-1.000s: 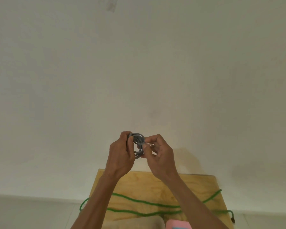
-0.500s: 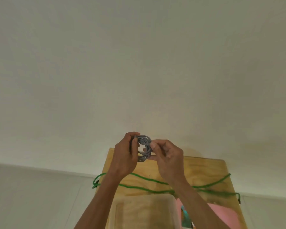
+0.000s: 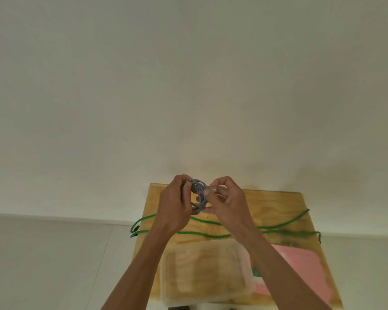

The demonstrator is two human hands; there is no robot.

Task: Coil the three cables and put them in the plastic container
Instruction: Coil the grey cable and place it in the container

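A grey cable [image 3: 198,193] is wound into a small tight coil and held up above the far end of the wooden table [image 3: 278,202]. My left hand [image 3: 174,206] grips the coil's left side. My right hand [image 3: 227,202] pinches the coil's right side, with a clear plug end between its fingertips. A green cable [image 3: 285,224] lies uncoiled across the table in two long strands, its left loop hanging over the edge. A clear plastic container [image 3: 205,271] sits on the table below my forearms; it looks to hold nothing. I see no third cable.
A pink flat object [image 3: 300,262] lies on the table to the right of the container, with something teal at its left edge. A pale wall fills the view behind the table, and a light floor lies to the left.
The view has tilted downward, bringing the container and the pink object into sight. Both hands keep hold of the grey coil, the right fingers shifting along its right side.
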